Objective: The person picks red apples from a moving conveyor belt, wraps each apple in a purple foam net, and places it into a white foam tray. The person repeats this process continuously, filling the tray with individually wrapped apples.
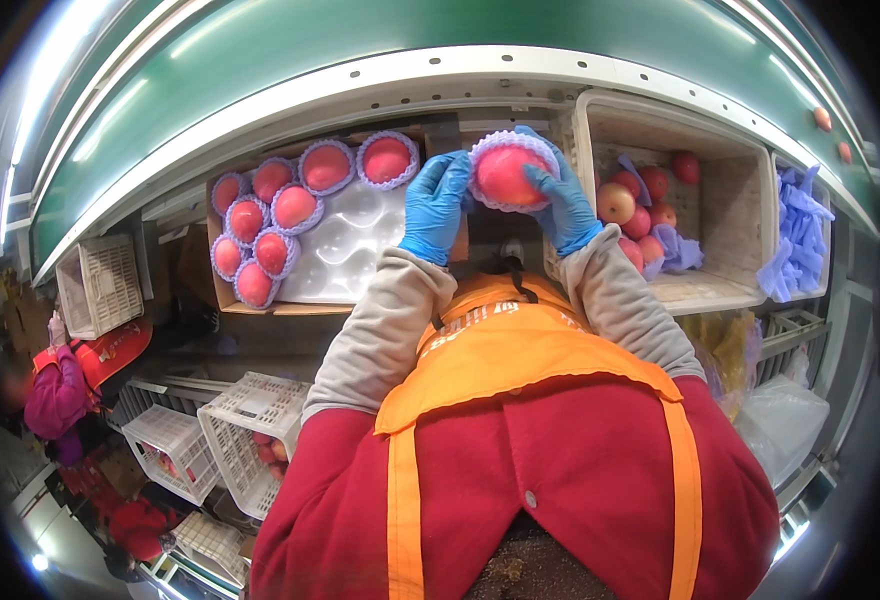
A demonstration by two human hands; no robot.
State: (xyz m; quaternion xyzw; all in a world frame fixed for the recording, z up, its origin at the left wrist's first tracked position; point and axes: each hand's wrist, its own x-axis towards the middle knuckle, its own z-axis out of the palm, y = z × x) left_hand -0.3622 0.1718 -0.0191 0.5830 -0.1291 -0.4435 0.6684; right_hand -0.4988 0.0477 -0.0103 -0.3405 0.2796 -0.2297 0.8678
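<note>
A red apple [511, 175] in a lilac foam net [477, 153] is held up in front of me, between a box of apples and a crate. My right hand [566, 200], in a blue glove, wraps round the apple's right side, with the thumb on its front. My left hand [436, 208], gloved too, is closed with its fingertips pinching the net's left edge. Left of it lies a cardboard box [305, 308] with a white moulded tray [335, 250]. Several netted apples [294, 207] fill the tray's left side and back row; its other hollows are bare.
At right a pale crate [725, 240] holds loose apples [617, 203] and some lilac nets [676, 248]. Beyond it sits a bin of folded nets [796, 235]. A green conveyor [440, 28] runs along the back. Slatted crates [252, 430] and a co-worker [60, 400] are at left.
</note>
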